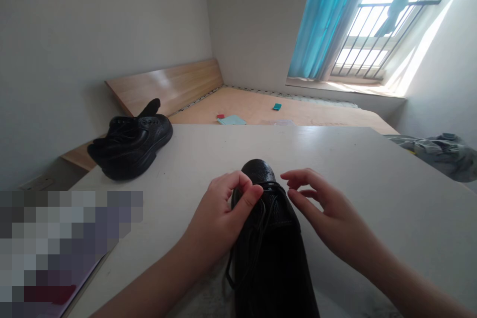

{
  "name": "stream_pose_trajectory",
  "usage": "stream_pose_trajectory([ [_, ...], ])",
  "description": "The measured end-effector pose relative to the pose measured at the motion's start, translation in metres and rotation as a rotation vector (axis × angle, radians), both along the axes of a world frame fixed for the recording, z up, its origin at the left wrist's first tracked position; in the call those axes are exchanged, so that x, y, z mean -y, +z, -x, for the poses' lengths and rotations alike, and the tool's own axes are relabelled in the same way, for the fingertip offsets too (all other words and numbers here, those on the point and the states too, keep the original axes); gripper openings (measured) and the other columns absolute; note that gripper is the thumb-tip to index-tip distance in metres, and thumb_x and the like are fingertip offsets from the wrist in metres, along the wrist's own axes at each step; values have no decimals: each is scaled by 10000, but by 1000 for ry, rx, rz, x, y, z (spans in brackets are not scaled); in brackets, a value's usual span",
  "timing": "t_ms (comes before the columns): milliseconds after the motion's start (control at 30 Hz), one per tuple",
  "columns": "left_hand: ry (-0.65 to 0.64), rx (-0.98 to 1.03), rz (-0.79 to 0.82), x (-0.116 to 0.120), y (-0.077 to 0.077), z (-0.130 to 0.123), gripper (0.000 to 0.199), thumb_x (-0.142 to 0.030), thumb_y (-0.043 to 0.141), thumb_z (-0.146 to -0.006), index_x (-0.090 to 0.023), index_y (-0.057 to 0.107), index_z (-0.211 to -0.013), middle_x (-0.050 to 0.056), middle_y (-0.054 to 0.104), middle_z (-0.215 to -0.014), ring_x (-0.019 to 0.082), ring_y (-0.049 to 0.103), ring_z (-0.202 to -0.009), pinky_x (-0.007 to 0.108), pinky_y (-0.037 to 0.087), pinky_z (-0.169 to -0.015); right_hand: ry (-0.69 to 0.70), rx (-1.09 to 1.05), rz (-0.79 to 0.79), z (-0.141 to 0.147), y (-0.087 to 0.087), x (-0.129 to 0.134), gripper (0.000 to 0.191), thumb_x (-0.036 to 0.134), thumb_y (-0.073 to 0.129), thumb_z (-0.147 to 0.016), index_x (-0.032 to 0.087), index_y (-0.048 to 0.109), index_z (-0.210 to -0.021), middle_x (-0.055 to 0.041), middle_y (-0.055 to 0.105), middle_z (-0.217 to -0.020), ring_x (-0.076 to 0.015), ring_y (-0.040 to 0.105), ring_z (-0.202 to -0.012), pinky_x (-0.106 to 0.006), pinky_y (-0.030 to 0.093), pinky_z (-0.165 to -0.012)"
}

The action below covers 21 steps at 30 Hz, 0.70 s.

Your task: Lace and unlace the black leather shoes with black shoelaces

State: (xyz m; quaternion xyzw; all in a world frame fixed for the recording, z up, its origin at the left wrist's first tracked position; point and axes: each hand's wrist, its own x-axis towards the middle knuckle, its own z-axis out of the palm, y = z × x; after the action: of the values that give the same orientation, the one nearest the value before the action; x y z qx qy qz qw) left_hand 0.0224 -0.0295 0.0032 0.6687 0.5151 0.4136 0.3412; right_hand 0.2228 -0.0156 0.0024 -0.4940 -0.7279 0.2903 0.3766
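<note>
A black leather shoe [285, 208] lies in front of me on the white table, its toe pointing away. My left hand [234, 203] is at the shoe's left side, thumb and forefinger pinched on the black shoelace [257, 228]. Loops of that lace hang down over the shoe's left side. To the right of the shoe is my right hand [316, 198], fingers apart and holding nothing, its fingertips close to the shoe's edge. A second black shoe [137, 146] with its lace in the eyelets sits at the table's far left.
The white table [201, 154] spans the foreground. A blurred-out flat item [67, 248] lies at its left edge. Beyond stands a wooden bed [201, 104] with a pale blue item [233, 119] on it. Grey cloth [439, 151] is at the right; a blue curtain [324, 20] hangs by the window.
</note>
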Motion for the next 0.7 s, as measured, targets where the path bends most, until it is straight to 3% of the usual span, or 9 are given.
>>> stream_pose_trajectory([
  [100, -54, 232, 156, 0, 4, 3, 408, -486, 502, -917, -196, 450, -635, -34, 433, -616, 132, 418, -609, 258, 355, -573, 56, 39, 43, 2, -7, -4, 221, 394, 481, -946, 234, 632, -968, -69, 627, -1016, -215, 588, -942, -383, 502, -809],
  [167, -82, 382, 175, 0, 8, 5, 353, -419, 553, -881, -188, 482, -624, -26, 454, -619, 131, 441, -629, 257, 377, -589, 49, 20, 48, 1, -7, -2, 237, 411, 495, -935, 222, 633, -902, -67, 620, -968, -200, 587, -895, -354, 513, -756],
  [300, -94, 623, 127, 2, 15, 11, 160, -301, 620, -804, -176, 648, -706, 1, 614, -684, 117, 466, -587, 271, 430, -599, 26, -17, 76, 1, -2, 0, 242, 422, 554, -893, 208, 619, -798, -59, 591, -917, -178, 572, -822, -302, 499, -654],
  [433, -69, 648, -11, 7, 22, 21, 61, -232, 674, -808, -244, 733, -823, -6, 694, -775, 123, 512, -622, 253, 430, -572, 62, -70, 140, 0, -2, -5, 195, 387, 563, -873, 208, 594, -803, -45, 572, -883, -162, 541, -766, -286, 465, -613],
  [533, -255, 613, -37, 13, 32, 28, 120, -304, 700, -834, -265, 729, -725, -12, 643, -667, 143, 551, -661, 271, 453, -629, 101, -3, 64, -1, -6, -9, 112, 286, 521, -878, 213, 539, -796, -34, 549, -875, -157, 505, -759, -299, 439, -648],
  [633, -587, 515, 204, 21, 41, 35, 299, -486, 679, -829, -242, 701, -656, 17, 607, -581, 172, 576, -575, 328, 478, -601, 119, 44, -46, -3, -9, -12, 74, 211, 495, -860, 214, 490, -786, -27, 525, -864, -168, 474, -800, -318, 401, -710],
  [700, -665, 506, 319, 24, 44, 38, 326, -513, 674, -815, -244, 692, -630, 29, 612, -595, 185, 605, -573, 345, 518, -620, 134, -70, 21, -3, -9, -13, 141, 259, 466, -876, 211, 470, -744, -17, 482, -799, -167, 444, -758, -321, 373, -695],
])
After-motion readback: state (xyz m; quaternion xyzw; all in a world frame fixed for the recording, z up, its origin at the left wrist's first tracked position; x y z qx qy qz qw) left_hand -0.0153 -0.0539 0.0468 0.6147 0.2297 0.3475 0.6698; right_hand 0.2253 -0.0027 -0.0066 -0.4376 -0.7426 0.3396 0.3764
